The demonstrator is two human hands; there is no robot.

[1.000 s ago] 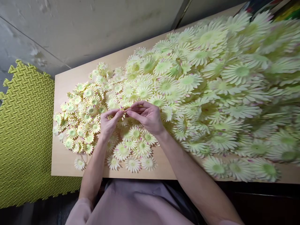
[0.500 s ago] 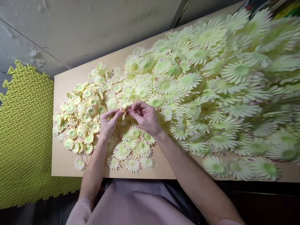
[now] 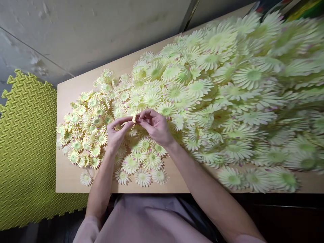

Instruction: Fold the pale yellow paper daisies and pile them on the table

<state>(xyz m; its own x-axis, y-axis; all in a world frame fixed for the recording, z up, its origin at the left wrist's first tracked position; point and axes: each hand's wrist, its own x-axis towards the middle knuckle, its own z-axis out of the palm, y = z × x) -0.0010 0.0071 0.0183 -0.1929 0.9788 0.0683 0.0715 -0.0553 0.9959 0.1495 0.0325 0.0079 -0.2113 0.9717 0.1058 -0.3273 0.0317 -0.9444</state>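
Pinched between the fingertips is a small pale-yellow artificial flower [image 3: 134, 118], seen nearly edge-on above the pile. My left hand [image 3: 116, 132] grips it from the left with thumb and forefinger. From the right, my right hand [image 3: 156, 127] pinches at the same flower, fingers curled; what its fingertips touch is partly hidden. Beneath and around both hands lie loose flower heads [image 3: 152, 100], cream with green centres and some purple petal tips. Smaller heads [image 3: 93, 118] form a heap left of my left hand. Larger ones [image 3: 253, 76] spread away to the right.
The flowers lie on a light wooden tabletop [image 3: 68, 180]. Behind it rises a grey, stained wall [image 3: 113, 30]. Yellow-green foam matting [image 3: 27, 148] stands against the table's left side. Dark and colourful items [image 3: 303, 10] sit at the far right corner.
The small flower between my fingertips has turned from showing its petals to nearly edge-on. Both hands keep almost the same place. The view has shifted slightly.
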